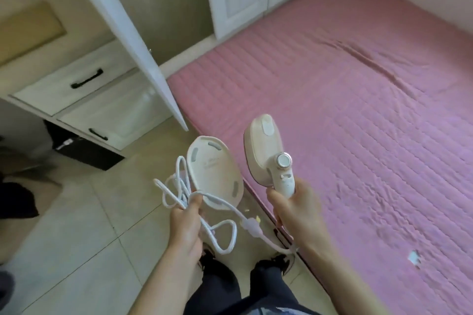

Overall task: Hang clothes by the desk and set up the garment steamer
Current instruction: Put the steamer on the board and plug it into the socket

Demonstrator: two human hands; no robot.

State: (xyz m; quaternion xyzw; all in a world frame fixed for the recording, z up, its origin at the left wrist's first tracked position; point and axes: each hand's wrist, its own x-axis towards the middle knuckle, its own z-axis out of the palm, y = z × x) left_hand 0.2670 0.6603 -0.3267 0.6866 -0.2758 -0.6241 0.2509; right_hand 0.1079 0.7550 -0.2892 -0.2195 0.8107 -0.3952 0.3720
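Note:
My right hand (294,208) grips the handle of a cream handheld garment steamer (266,151), which has a round dial and points up and away over the bed's edge. My left hand (185,222) holds the steamer's oval cream base (215,174), underside facing me, together with loops of the white power cord (179,186). The cord hangs below both hands, and its pale plug (252,226) dangles between them. No clothes are in view.
A bed with a pink quilted cover (358,123) fills the right side. An open white wardrobe door (133,38) juts out ahead. White drawers with black handles (87,79) sit to the left, a black bin (76,151) beneath. Beige floor tiles (76,238) lie underfoot.

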